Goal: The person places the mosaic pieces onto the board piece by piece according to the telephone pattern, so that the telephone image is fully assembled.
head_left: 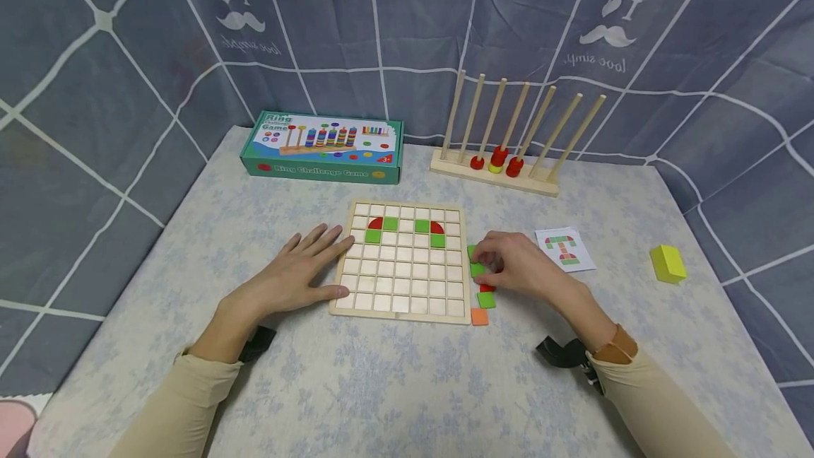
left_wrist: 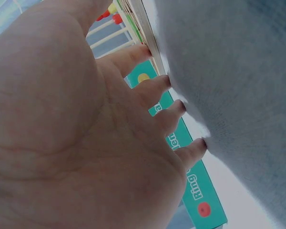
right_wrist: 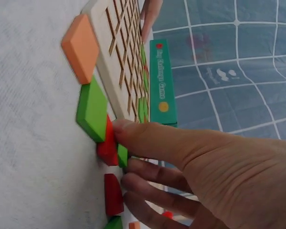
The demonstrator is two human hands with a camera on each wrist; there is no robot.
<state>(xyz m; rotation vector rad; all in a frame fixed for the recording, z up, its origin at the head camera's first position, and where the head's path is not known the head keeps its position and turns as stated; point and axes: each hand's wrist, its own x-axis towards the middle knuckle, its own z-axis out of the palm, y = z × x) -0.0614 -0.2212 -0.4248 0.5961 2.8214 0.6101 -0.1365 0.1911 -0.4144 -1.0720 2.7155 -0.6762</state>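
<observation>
A wooden grid board (head_left: pixel 400 315) lies flat on the table. Green square tiles (head_left: pixel 391 223) and red quarter-round tiles (head_left: pixel 436 227) sit in its upper cells. My left hand (head_left: pixel 299 271) rests with fingers spread at the board's left edge; its palm (left_wrist: pixel 76 124) fills much of the left wrist view. Beside the right edge, my right hand (head_left: pixel 524 267) pinches a green tile (right_wrist: pixel 122 155) between thumb and fingers. Around it lie a red tile (right_wrist: pixel 113 194), another green tile (head_left: pixel 486 300) and an orange tile (head_left: pixel 480 316). The hand partly hides this row.
A pattern card (head_left: pixel 564 249) lies right of my right hand, with a yellow block (head_left: pixel 668 264) farther right. At the back stand a green Ring Challenge Game box (head_left: pixel 321 174) and a wooden peg rack (head_left: pixel 540 186) holding red and yellow rings. Grey cloth surrounds the table's back and sides.
</observation>
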